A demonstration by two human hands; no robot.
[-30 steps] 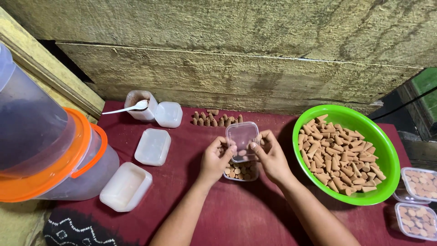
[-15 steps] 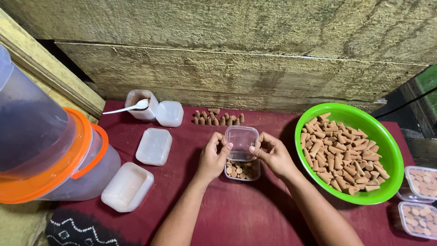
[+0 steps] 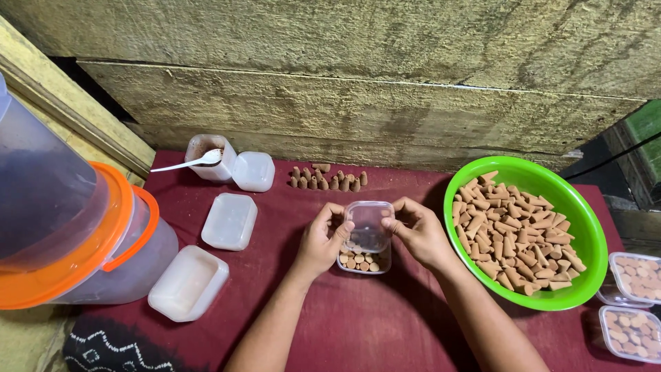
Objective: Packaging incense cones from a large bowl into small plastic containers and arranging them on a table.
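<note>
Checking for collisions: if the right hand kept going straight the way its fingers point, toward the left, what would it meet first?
The clear lid its fingertips already pinch, then probably the left hand gripping the lid's other edge.

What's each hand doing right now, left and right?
Left hand: closed on the left edge of the clear lid.
Right hand: closed on the lid's right edge, over the filled box.

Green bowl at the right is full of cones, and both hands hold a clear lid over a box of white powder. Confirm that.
Not quite. The box under the lid holds brown cones, not white powder, as the head view shows. The rest stands: the green bowl is full of cones, and the left hand and right hand hold the lid over the box.
</note>
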